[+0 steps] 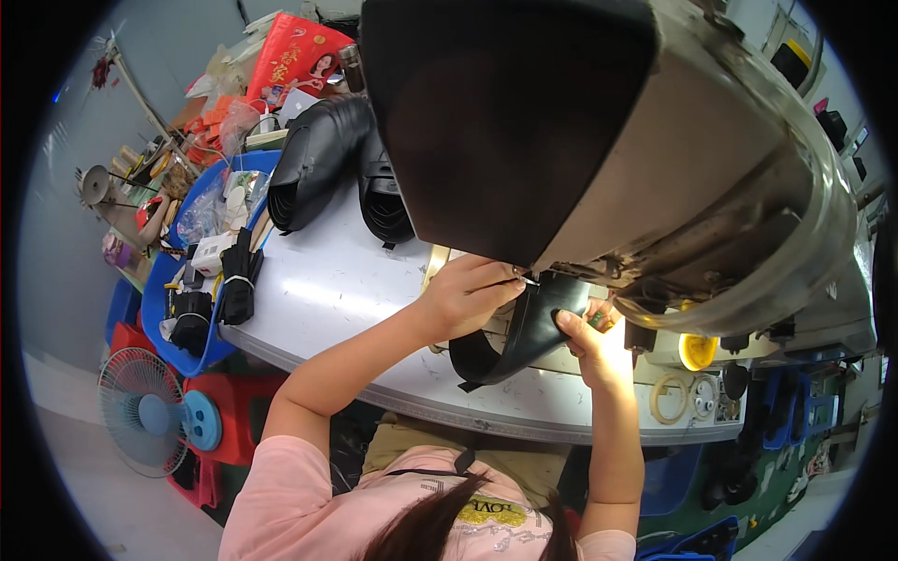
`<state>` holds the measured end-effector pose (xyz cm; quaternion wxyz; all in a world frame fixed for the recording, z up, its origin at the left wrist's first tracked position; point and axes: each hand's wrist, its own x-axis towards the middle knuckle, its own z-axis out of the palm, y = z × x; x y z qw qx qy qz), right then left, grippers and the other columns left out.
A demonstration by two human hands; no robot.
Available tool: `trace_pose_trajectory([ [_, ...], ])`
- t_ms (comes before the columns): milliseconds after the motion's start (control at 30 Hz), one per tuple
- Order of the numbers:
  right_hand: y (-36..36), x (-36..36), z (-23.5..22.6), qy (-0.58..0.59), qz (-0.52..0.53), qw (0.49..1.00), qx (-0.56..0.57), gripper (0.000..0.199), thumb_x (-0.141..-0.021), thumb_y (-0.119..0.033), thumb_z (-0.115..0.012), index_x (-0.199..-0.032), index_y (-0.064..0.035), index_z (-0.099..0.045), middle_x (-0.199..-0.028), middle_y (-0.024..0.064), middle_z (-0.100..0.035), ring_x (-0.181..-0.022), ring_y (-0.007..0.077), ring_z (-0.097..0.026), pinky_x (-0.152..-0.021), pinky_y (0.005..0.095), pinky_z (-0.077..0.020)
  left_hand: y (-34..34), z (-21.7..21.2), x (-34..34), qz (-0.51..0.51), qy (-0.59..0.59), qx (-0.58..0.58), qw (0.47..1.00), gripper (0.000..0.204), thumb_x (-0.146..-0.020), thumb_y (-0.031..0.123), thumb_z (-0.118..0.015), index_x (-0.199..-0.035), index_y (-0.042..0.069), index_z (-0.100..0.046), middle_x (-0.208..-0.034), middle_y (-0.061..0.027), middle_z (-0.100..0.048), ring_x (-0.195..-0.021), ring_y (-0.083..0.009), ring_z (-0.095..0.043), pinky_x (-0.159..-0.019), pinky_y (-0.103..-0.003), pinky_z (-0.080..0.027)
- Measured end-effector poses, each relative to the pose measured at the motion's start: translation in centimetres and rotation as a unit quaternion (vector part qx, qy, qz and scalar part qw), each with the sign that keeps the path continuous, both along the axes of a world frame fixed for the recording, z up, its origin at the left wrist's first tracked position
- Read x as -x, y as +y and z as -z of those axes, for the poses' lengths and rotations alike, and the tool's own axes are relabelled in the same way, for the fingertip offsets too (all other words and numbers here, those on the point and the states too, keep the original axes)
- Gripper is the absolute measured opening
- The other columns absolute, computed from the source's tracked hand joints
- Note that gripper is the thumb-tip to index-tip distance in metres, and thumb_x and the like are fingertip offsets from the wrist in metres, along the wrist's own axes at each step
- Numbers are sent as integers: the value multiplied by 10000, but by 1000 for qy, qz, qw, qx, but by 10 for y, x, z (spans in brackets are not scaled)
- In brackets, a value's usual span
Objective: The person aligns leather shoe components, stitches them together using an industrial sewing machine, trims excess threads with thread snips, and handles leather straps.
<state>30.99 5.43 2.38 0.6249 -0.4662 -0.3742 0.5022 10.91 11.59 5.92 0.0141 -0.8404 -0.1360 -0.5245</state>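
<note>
A curved black leather-like piece hangs under the sewing machine head, over the work table. My right hand grips it from the right, thumb flat on its face and fingers behind. At its upper left edge my left hand is closed in a pinch. A small shiny metal tip sticks out from those fingers and touches or nearly touches the piece; its kind is too small to tell. The machine head hides the piece's top edge and the needle area.
Stacks of black curved pieces stand at the table's back left. Blue baskets with bundled black parts adjoin the left edge. A fan stands lower left. A yellow round part and a tape roll are to the right.
</note>
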Motion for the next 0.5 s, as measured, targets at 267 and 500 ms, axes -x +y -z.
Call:
trace_pose_trajectory([
  [267, -25, -14, -35, -330, 72, 940, -44, 105, -759, -84, -628, -812, -3, -589, -616, 13, -543, -466, 42, -406, -431, 168, -311, 10, 3, -9, -11, -54, 49, 997, 141, -602, -50, -645, -710, -6, -568, -770, -121, -594, -672, -260, -573, -557, -322, -460],
  [500, -110, -237, -150, -574, 658, 459, -166, 140, -822, -88, -569, -881, 11, -649, -804, 87, -653, -742, 147, -614, -650, 259, -481, 16, 26, -17, 93, -161, 343, 921, 143, -586, -61, -638, -657, -14, -522, -733, -125, -588, -638, -268, -563, -537, -322, -448],
])
